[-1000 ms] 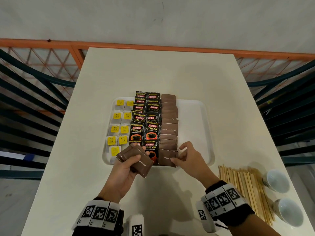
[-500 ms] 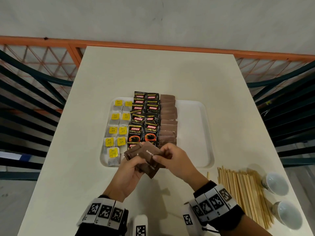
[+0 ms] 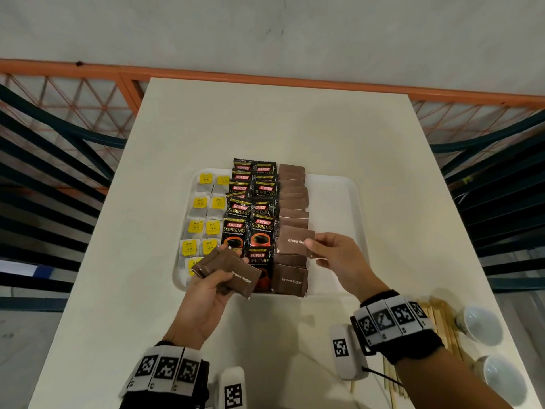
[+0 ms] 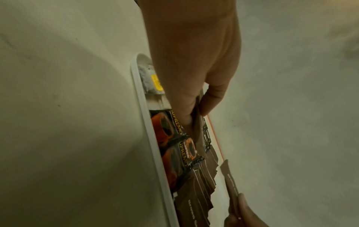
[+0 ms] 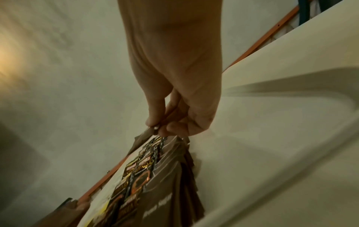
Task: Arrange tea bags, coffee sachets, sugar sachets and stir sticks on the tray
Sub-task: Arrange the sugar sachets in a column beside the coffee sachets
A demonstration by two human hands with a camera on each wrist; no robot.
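A white tray (image 3: 339, 199) on the table holds yellow-tagged tea bags (image 3: 206, 216) at its left, black coffee sachets (image 3: 250, 214) in the middle and a row of brown sugar sachets (image 3: 293, 199) beside them. My left hand (image 3: 215, 278) grips a small stack of brown sugar sachets (image 3: 236, 273) over the tray's near left edge. My right hand (image 3: 327, 252) pinches a single brown sugar sachet (image 3: 292, 240) just above the sugar row. In the right wrist view the thumb and finger (image 5: 155, 119) pinch that sachet's edge (image 5: 143, 136). Wooden stir sticks (image 3: 442, 323) lie on the table at the right.
Two white cups (image 3: 480, 323) stand at the near right beside the stir sticks. The tray's right part (image 3: 333, 219) is bare. An orange rail and dark railings (image 3: 59, 160) run round the table's far and side edges.
My right hand went from the near end of the sugar row to the stack in my left hand, took one sachet, and now holds it over the sugar row.
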